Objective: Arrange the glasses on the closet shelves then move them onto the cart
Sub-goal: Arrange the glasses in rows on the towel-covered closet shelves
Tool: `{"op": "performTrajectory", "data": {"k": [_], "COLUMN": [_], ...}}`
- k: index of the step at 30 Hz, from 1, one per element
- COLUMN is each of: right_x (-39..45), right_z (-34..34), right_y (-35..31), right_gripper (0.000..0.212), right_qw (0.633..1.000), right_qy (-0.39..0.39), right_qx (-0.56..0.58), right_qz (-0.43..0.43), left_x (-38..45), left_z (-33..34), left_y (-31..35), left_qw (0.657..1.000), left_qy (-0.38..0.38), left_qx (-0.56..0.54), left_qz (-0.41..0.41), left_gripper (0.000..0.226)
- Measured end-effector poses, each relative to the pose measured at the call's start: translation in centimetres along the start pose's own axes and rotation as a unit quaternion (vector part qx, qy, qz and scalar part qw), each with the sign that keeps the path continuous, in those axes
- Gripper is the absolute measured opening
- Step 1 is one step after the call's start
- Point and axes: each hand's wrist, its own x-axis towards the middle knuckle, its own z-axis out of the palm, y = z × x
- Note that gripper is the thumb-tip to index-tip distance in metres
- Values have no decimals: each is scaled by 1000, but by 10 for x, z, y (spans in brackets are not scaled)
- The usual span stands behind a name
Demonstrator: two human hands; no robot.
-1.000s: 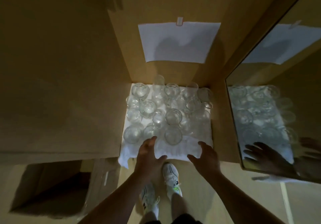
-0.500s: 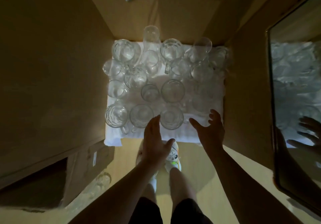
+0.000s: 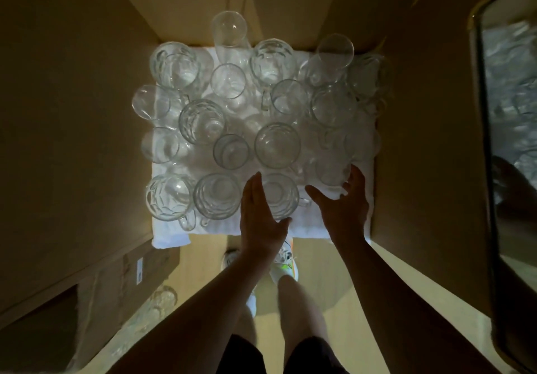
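Note:
Several clear glasses and handled mugs stand crowded on a white cloth [image 3: 302, 230] that covers a closet shelf. A dimpled mug [image 3: 283, 196] stands in the front row. My left hand [image 3: 260, 216] lies against its left side, fingers straight, thumb under its near rim. My right hand [image 3: 344, 205] is spread to the right of that mug, its fingertips at a clear glass [image 3: 331, 171] near the shelf's right front. Neither hand plainly grips anything. Two more dimpled mugs [image 3: 216, 196] [image 3: 168, 198] fill the front left.
Wooden closet walls close in on the left, right and back. A mirror [image 3: 511, 129] on the right reflects the glasses and a hand. A lower shelf at the bottom left holds more glassware [image 3: 162, 298]. My legs and white shoes stand on the pale floor below.
The view has moved closer over the shelf. Both hands have gone forward from the cloth's front edge to the front-row glasses, the left alongside the dimpled mug, the right towards the right-hand glass.

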Motion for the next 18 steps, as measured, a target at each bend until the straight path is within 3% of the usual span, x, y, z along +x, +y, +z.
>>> {"op": "performTrajectory", "data": {"k": [9,18], "right_x": [4,-16], "right_z": [4,-26], "right_y": [-2,-7], "right_gripper": [93,94], "right_qw": [999,998], "right_qy": [26,40], "right_qx": [20,1], "right_qz": [-28,-40], "left_x": [3,-16], "left_z": [-6,-40], "left_y": [4,27], "left_qw": [1000,1000], "left_qy": [26,-3], "left_qx": [-1,-23], "left_qz": [-13,19], "left_gripper": [103,104]}}
